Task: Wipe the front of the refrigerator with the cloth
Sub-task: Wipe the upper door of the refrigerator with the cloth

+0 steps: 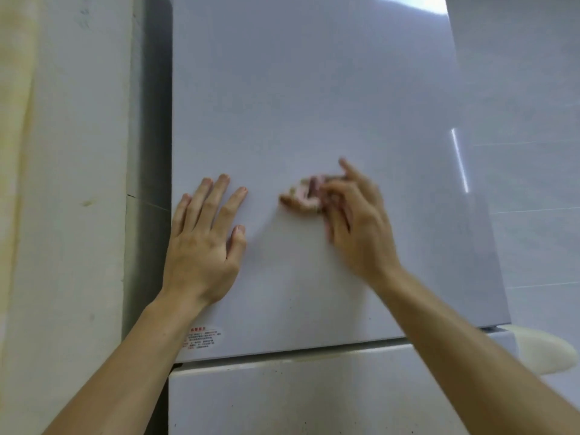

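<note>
- The cloth (303,196), small, bunched, pinkish and blurred, lies against the upper door of the refrigerator (314,105), between the two hands.
- Bare door surface extends far above both hands and rightward from the right hand (357,221) to the door's right edge. The left hand (204,246) lies at the door's left edge.
- The right hand, blurred, grips the cloth with curled fingers, one finger raised.
- The left hand rests flat on the door, fingers straight and spread, holding nothing.
- Below the hands are a printed label (202,337) and then the seam to the lower door (282,397).
- Left of the left hand is a pale wall (62,183); right of the right hand, a tiled wall (533,120).
</note>
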Demonstrator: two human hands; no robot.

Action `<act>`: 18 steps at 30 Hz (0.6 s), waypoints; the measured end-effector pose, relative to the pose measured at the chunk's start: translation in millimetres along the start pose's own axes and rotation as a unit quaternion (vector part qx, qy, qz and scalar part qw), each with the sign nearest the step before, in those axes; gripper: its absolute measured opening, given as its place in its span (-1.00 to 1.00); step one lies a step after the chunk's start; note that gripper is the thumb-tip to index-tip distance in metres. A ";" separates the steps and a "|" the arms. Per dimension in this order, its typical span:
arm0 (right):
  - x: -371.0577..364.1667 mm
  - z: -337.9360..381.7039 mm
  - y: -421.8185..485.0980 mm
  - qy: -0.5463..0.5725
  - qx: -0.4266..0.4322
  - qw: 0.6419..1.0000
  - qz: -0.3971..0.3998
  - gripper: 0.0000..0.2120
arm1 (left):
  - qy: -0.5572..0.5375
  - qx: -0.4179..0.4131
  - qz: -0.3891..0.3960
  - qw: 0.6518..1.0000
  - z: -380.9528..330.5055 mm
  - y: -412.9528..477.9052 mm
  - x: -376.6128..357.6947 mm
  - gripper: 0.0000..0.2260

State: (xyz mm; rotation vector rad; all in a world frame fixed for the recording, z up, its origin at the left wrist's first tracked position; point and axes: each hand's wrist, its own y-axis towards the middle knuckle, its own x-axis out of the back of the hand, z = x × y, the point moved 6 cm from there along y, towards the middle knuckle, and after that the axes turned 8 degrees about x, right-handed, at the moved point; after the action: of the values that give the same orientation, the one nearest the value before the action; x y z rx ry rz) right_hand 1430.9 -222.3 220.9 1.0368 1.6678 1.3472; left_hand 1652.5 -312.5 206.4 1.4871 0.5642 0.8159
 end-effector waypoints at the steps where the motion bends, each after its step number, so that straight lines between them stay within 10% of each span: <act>1: -1.0 -2.8 21.0 -0.007 -0.009 1.000 -0.017 -0.82 | 0.000 0.000 0.000 1.000 0.4 0.1 -0.2 -0.44; 8: -19.0 17.2 46.7 -0.036 0.002 0.997 -0.062 -0.84 | -0.018 0.004 0.011 1.000 1.2 -0.1 1.0 -0.44; 18: -40.4 83.3 -117.9 0.024 0.157 0.984 0.074 -0.85 | -0.020 0.026 0.031 0.999 34.6 -25.6 18.7 -0.44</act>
State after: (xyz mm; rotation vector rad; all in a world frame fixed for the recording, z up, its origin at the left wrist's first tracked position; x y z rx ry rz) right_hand 1506.6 -241.7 92.8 1.3417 1.9134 1.2320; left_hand 1694.2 -317.8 185.3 1.5719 0.5137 0.8232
